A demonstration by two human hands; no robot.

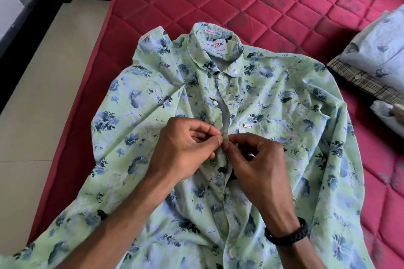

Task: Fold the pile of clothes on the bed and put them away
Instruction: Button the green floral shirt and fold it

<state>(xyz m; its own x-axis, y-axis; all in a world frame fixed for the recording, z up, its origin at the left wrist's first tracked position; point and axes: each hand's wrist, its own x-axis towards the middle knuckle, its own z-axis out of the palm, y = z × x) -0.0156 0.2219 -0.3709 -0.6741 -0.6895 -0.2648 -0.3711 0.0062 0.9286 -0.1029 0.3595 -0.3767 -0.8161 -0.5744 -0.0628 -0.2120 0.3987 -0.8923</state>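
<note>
Green cotton printed with blue-grey leaves fills the middle of the frame: a collared shirt (273, 98) lies front-up on the red quilted mattress (284, 2), collar toward the top of the frame, its hem and both sleeve ends cut off by the lower edge. At centre the left hand (185, 150) and the right hand (258, 159) meet on the button placket, each with thumb and forefinger pinching the shirt's front edge; the fingertips cover whatever sits between them, so it is probably a button and its hole, though that spot is hidden. Two white buttons show above the hands and two more below, the top one (220, 77) fastened under the collar. A black braided wristband (288, 235) circles the right wrist at lower right. At the right edge a pile of other clothes (376, 50), pale blue print over a checked fabric, is cropped by the frame, and a whitish piece (381, 108) below it is too cut off to identify. Cream floor tiles (39, 85) run down the left side, with a dark skirting band (30, 4) at upper left
</note>
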